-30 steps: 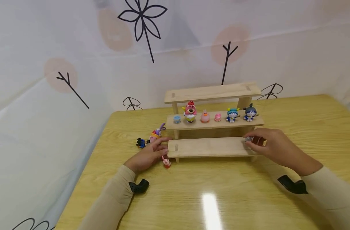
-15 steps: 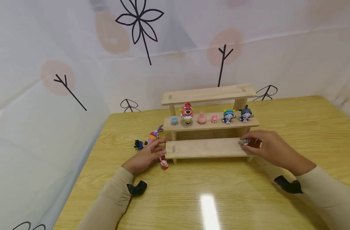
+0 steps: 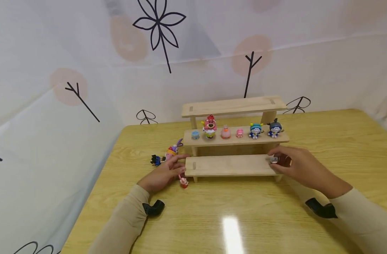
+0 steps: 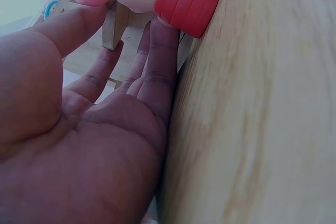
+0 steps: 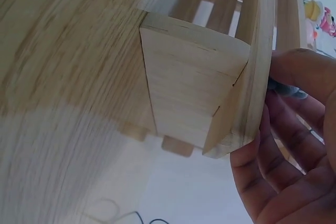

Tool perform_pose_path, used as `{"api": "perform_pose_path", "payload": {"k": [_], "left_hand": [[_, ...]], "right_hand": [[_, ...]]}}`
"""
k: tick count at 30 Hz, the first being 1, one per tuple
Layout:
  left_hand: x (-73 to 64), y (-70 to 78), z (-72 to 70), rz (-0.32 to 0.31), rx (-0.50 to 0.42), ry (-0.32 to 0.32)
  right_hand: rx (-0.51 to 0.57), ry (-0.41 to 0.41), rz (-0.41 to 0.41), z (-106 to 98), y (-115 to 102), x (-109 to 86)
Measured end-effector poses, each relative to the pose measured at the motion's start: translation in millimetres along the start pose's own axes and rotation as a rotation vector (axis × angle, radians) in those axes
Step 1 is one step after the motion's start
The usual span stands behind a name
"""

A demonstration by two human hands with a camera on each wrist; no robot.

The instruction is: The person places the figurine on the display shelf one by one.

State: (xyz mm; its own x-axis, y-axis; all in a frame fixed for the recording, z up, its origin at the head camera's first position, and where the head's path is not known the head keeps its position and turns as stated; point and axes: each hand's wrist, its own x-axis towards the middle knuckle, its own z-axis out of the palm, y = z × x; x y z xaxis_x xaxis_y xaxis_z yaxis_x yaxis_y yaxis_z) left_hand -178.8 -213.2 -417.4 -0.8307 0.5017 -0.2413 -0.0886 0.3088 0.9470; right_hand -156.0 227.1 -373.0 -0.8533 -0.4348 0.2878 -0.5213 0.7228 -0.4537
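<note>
In the head view, my right hand (image 3: 299, 167) pinches a small grey figurine (image 3: 274, 160) between thumb and fingers at the right end of the lowest step of a wooden three-step display stand (image 3: 228, 165). Part of that figurine is covered by the fingers. My left hand (image 3: 161, 174) rests at the stand's left end, its fingers extended and touching the wood near a leg in the left wrist view. Just beside the left thumb, a pink figurine with a red base (image 4: 186, 6) is on the table.
Along the middle step stand several figurines, among them a pink bear (image 3: 210, 127), a pink duck-like figure (image 3: 226, 133) and a dark-hatted figure (image 3: 275, 128). Left of the stand, a purple-eared figurine (image 3: 172, 151) and a dark-haired one (image 3: 156, 160) lie on the wooden table (image 3: 193, 222).
The grey figurine has shifted slightly toward the front of the lowest step and shows more between my right fingers. My left hand keeps its place; the head view has shifted a little.
</note>
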Motion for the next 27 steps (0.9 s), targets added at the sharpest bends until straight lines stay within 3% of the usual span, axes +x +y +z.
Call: {"api": "perform_pose_path", "payload": {"k": [8, 18, 27], "left_hand": [[1.0, 3.0, 1.0, 0.002, -0.048, -0.010], [1.2, 1.9, -1.7, -0.005, 0.007, 0.002], [1.6, 0.8, 0.1, -0.015, -0.020, -0.002]], "right_hand": [[0.006, 0.001, 0.002, -0.2, 0.5, -0.3], [0.024, -0.011, 0.014, -1.6, 1.0, 0.4], [0.062, -0.009, -0.015, -8.8, 2.9, -3.8]]}}
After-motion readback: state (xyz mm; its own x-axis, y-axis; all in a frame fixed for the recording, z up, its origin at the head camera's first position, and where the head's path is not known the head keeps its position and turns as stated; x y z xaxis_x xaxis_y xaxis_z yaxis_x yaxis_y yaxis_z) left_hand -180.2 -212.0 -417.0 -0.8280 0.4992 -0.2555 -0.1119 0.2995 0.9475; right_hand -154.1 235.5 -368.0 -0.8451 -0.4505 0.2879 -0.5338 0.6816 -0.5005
